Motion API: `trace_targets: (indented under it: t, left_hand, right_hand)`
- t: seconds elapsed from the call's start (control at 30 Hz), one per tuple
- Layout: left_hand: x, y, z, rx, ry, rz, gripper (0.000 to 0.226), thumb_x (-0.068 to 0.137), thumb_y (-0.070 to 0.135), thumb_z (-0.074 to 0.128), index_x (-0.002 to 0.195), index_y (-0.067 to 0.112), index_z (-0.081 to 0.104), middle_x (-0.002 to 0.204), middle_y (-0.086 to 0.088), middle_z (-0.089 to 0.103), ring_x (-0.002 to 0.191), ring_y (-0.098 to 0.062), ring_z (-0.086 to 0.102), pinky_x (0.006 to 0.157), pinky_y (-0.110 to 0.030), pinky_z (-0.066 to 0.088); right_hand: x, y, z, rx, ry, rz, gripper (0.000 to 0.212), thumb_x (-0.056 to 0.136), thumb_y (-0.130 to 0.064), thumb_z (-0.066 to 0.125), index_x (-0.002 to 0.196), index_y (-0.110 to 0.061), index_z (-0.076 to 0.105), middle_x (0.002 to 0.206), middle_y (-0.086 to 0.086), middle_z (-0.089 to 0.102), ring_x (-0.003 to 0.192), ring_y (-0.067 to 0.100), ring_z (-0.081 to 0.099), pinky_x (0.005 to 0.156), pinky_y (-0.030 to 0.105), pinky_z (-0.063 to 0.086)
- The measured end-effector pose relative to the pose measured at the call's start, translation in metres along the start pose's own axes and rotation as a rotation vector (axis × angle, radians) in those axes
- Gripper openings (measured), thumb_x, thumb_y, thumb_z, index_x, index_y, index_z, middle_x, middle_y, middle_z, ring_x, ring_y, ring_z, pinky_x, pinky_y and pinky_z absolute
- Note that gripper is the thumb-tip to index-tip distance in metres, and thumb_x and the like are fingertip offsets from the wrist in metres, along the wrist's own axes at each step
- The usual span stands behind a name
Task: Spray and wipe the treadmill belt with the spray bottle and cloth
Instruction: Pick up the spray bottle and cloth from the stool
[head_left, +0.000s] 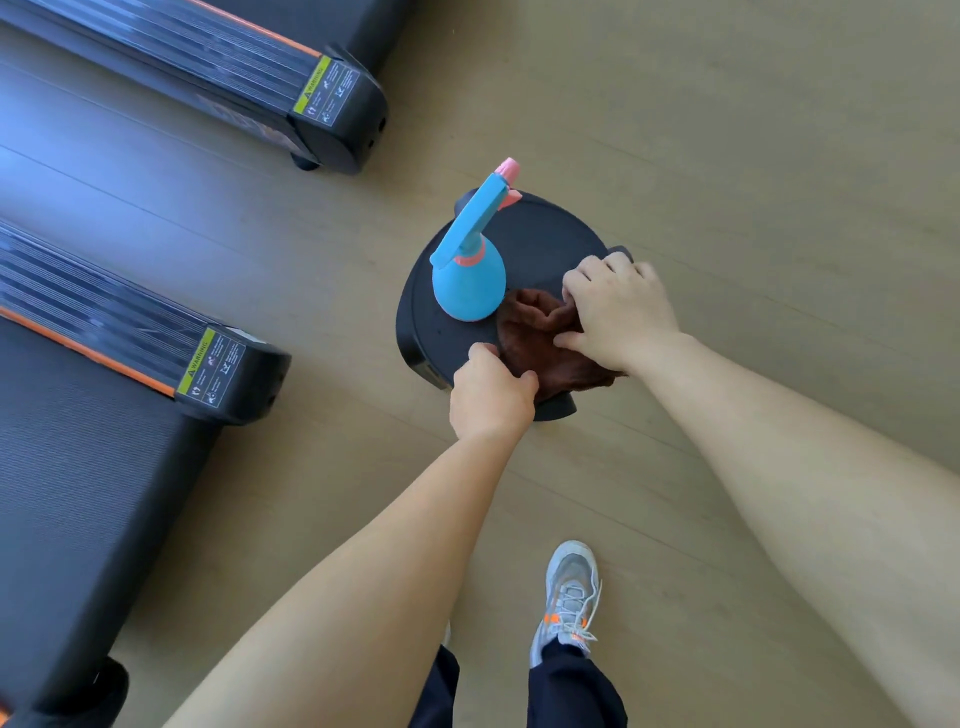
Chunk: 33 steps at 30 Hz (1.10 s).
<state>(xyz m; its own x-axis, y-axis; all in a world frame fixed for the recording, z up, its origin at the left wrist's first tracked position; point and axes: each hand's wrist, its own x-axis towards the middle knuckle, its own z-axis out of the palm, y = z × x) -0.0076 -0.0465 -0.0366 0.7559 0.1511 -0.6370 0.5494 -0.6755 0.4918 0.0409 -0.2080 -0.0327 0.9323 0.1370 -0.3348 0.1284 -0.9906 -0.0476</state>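
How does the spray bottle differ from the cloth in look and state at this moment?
The bottle is blue with a pink nozzle; the cloth is dark brown. The bottle is rigid and stands on its base; the cloth lies crumpled. No hand touches the bottle, while the left hand and the right hand both grip the cloth. Both rest on the black round stool.

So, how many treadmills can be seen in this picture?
2. The far treadmill is at the top left; only its rear end shows. The near treadmill is at the lower left, closer to the camera. More may stand outside the frame.
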Motion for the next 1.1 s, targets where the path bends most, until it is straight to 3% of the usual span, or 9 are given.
trace_targets:
  t: [0.07, 0.17, 0.27, 0.43, 0.63, 0.8, 0.9, 1.0, 1.1]
  left_hand:
    - [-0.003, -0.002, -0.004, 0.010, 0.019, 0.044, 0.035, 0.099, 0.028, 0.070, 0.131, 0.018, 0.060, 0.111, 0.001, 0.066, 0.095, -0.015, 0.062, 0.079, -0.030, 0.054]
    - [-0.006, -0.008, -0.013, 0.015, 0.029, 0.061, 0.037, 0.098, 0.027, 0.070, 0.133, 0.020, 0.062, 0.113, 0.003, 0.066, 0.099, -0.015, 0.063, 0.084, -0.030, 0.056]
    - [-0.007, -0.011, -0.016, -0.023, -0.003, 0.036, 0.032, 0.097, 0.022, 0.072, 0.128, 0.019, 0.065, 0.118, -0.003, 0.069, 0.104, -0.019, 0.066, 0.094, -0.036, 0.059]
    - [-0.013, -0.006, -0.008, -0.116, -0.027, 0.125, 0.027, 0.095, 0.033, 0.077, 0.114, 0.023, 0.061, 0.103, 0.009, 0.062, 0.092, -0.010, 0.063, 0.082, -0.023, 0.053]
    - [-0.021, 0.005, 0.003, -0.115, 0.033, 0.181, 0.028, 0.098, 0.026, 0.073, 0.123, 0.024, 0.061, 0.108, 0.011, 0.062, 0.097, -0.011, 0.064, 0.090, -0.029, 0.058]
    - [-0.034, 0.006, 0.003, -0.029, 0.028, 0.357, 0.029, 0.100, 0.019, 0.069, 0.127, 0.028, 0.063, 0.111, 0.012, 0.066, 0.091, -0.012, 0.066, 0.082, -0.025, 0.055]
    - [-0.040, 0.004, 0.005, 0.059, -0.021, 0.488, 0.032, 0.098, 0.013, 0.068, 0.126, 0.029, 0.067, 0.130, 0.012, 0.070, 0.107, -0.014, 0.065, 0.092, -0.035, 0.058]
    - [-0.048, 0.006, 0.003, 0.106, -0.107, 0.568, 0.039, 0.097, 0.014, 0.067, 0.132, 0.032, 0.069, 0.132, 0.011, 0.071, 0.114, -0.016, 0.058, 0.095, -0.038, 0.053]
    - [-0.054, 0.008, -0.013, 0.071, -0.301, 0.638, 0.043, 0.097, 0.016, 0.068, 0.137, 0.034, 0.069, 0.135, 0.015, 0.069, 0.110, -0.012, 0.063, 0.096, -0.034, 0.055]
  right_hand:
    - [-0.008, 0.001, 0.001, 0.010, -0.014, 0.028, 0.051, 0.079, -0.061, 0.073, 0.107, -0.024, 0.051, 0.113, 0.000, 0.062, 0.109, 0.026, 0.053, 0.090, 0.042, 0.041]
    - [-0.021, 0.009, 0.001, 0.159, -0.168, 0.104, 0.068, 0.072, -0.065, 0.076, 0.123, -0.026, 0.052, 0.116, 0.000, 0.063, 0.113, 0.028, 0.053, 0.089, 0.041, 0.045]
    - [-0.033, 0.021, 0.003, 0.351, -0.293, 0.172, 0.058, 0.075, -0.050, 0.079, 0.123, -0.026, 0.058, 0.110, 0.002, 0.056, 0.115, 0.030, 0.049, 0.089, 0.040, 0.049]
    - [-0.050, 0.031, 0.011, 0.712, -0.187, 0.328, 0.036, 0.081, -0.023, 0.079, 0.111, -0.024, 0.060, 0.109, 0.001, 0.062, 0.100, 0.025, 0.062, 0.084, 0.037, 0.053]
    - [-0.065, 0.021, 0.019, 1.078, -0.015, 0.594, 0.021, 0.073, -0.027, 0.084, 0.086, -0.017, 0.070, 0.080, -0.003, 0.072, 0.078, 0.021, 0.068, 0.068, 0.036, 0.054]
    - [-0.078, 0.007, 0.027, 1.157, 0.021, 0.696, 0.030, 0.085, -0.035, 0.072, 0.106, -0.017, 0.060, 0.099, 0.002, 0.068, 0.093, 0.025, 0.064, 0.083, 0.040, 0.055]
    - [-0.079, 0.000, 0.017, 1.538, -0.067, 0.787, 0.062, 0.073, -0.056, 0.062, 0.115, -0.011, 0.061, 0.106, 0.010, 0.070, 0.099, 0.032, 0.068, 0.084, 0.047, 0.058]
    - [-0.083, -0.009, 0.003, 1.670, -0.102, 0.748, 0.078, 0.064, -0.066, 0.075, 0.119, -0.013, 0.055, 0.113, 0.008, 0.070, 0.100, 0.025, 0.070, 0.083, 0.045, 0.059]
    - [-0.081, -0.008, -0.002, 1.548, -0.048, 0.763, 0.072, 0.069, -0.046, 0.090, 0.120, -0.017, 0.048, 0.116, 0.003, 0.066, 0.103, 0.020, 0.067, 0.090, 0.043, 0.056]
